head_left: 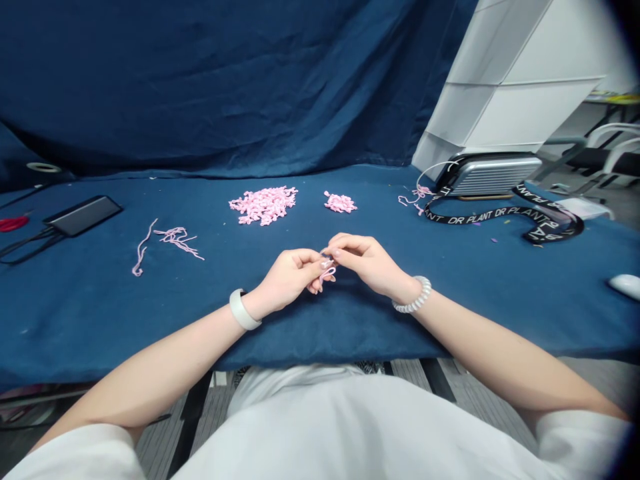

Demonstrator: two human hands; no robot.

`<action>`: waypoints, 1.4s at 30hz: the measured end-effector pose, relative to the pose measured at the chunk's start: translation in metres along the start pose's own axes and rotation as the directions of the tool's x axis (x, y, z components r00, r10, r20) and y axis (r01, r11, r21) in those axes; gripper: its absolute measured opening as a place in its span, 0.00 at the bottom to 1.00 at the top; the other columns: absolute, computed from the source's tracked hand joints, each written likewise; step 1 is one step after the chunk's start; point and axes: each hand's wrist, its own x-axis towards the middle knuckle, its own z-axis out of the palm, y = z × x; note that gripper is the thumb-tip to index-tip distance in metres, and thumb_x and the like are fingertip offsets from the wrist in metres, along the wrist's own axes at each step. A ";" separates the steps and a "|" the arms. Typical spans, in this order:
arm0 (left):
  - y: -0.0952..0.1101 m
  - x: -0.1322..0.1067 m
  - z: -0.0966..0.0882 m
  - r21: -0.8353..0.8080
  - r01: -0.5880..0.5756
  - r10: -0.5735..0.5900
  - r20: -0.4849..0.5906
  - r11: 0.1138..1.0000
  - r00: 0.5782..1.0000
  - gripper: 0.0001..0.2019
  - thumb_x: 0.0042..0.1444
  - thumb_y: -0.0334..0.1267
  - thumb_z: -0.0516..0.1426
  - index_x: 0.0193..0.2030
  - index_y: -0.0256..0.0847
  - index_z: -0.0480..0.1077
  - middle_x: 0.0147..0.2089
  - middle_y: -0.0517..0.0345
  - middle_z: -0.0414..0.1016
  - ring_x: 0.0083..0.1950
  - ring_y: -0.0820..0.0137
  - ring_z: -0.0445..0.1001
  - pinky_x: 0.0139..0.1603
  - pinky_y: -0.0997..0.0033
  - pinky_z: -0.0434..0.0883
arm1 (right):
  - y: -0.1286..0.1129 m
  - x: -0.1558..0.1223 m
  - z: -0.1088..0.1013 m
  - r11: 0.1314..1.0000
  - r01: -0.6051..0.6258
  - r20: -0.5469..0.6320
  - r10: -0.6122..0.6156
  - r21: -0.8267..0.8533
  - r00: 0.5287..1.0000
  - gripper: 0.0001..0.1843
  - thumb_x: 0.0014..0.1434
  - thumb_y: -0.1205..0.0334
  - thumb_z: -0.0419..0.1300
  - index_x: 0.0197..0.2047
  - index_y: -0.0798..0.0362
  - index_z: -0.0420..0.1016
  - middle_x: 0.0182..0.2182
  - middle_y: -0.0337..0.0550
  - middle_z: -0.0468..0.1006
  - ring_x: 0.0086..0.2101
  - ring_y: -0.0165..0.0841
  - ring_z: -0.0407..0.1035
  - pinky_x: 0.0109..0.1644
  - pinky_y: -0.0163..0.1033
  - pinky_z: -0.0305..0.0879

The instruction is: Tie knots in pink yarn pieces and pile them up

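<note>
Left hand (285,281) and right hand (367,264) together in front of the body, fingertips (326,263) clamped from both sides on a small pink yarn loop (328,273). Loop's exact shape mostly hidden by the fingers. White band (244,310) on left wrist, coiled spiral bracelet (413,295) on right wrist. Below the grip, navy cloth (350,327) covering the table. Ahead of the grip and slightly left, large heap of short curly pink yarn pieces (263,205); ahead and almost in line, much smaller heap of similar pieces (340,203). Left of the grip, two loose pink yarn strands (176,241), apart from both heaps. Ahead and right, more pink yarn (417,195) beside a ribbed silver case (487,175), black DR PLANT lanyard (500,215) curving in front. Far left, black slab device (83,215) with cable. Far right, white computer mouse (625,287). Progress from the layout: many pieces heaped, a few strands loose, one piece in hand.
</note>
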 end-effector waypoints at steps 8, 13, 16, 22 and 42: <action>-0.001 0.001 -0.001 0.037 0.010 -0.010 0.018 0.999 1.000 0.14 0.51 0.45 0.60 0.28 0.32 0.72 0.23 0.56 0.70 0.21 0.79 0.65 0.22 0.79 0.65 | 0.002 0.001 0.004 0.999 -0.026 0.002 0.026 -0.033 1.000 0.20 0.51 0.50 0.57 0.28 0.63 0.64 0.30 0.40 0.68 0.29 0.13 0.61 0.36 0.20 0.61; -0.003 0.001 -0.001 0.017 0.038 -0.038 0.005 0.999 0.999 0.15 0.50 0.46 0.60 0.28 0.32 0.71 0.22 0.57 0.68 0.20 0.79 0.65 0.22 0.79 0.65 | 0.003 0.001 0.010 0.998 -0.062 -0.035 0.063 0.027 0.997 0.24 0.50 0.46 0.57 0.27 0.62 0.59 0.26 0.38 0.65 0.26 0.13 0.58 0.33 0.21 0.59; -0.003 0.002 -0.002 0.016 0.048 -0.048 0.013 0.999 0.999 0.15 0.51 0.46 0.60 0.28 0.32 0.71 0.20 0.58 0.67 0.20 0.79 0.64 0.22 0.79 0.65 | 0.003 0.001 0.012 0.995 -0.077 -0.059 0.081 0.055 0.995 0.25 0.48 0.45 0.58 0.27 0.61 0.58 0.25 0.37 0.64 0.26 0.13 0.57 0.32 0.21 0.59; -0.004 0.002 -0.002 -0.004 0.052 -0.052 0.021 0.999 0.998 0.15 0.51 0.46 0.60 0.28 0.32 0.70 0.21 0.58 0.67 0.20 0.79 0.65 0.22 0.79 0.65 | 0.004 0.002 0.014 0.991 -0.072 -0.077 0.081 0.112 0.994 0.24 0.48 0.47 0.59 0.27 0.62 0.57 0.24 0.36 0.64 0.25 0.13 0.57 0.31 0.21 0.58; -0.007 0.005 -0.001 -0.187 0.030 -0.055 -0.125 0.982 0.991 0.15 0.50 0.44 0.61 0.29 0.32 0.66 0.22 0.60 0.66 0.21 0.79 0.66 0.23 0.79 0.65 | 0.015 -0.006 0.022 0.774 0.260 -0.058 -0.356 -0.577 0.933 0.17 0.57 0.51 0.52 0.31 0.59 0.69 0.32 0.41 0.70 0.35 0.16 0.61 0.42 0.23 0.59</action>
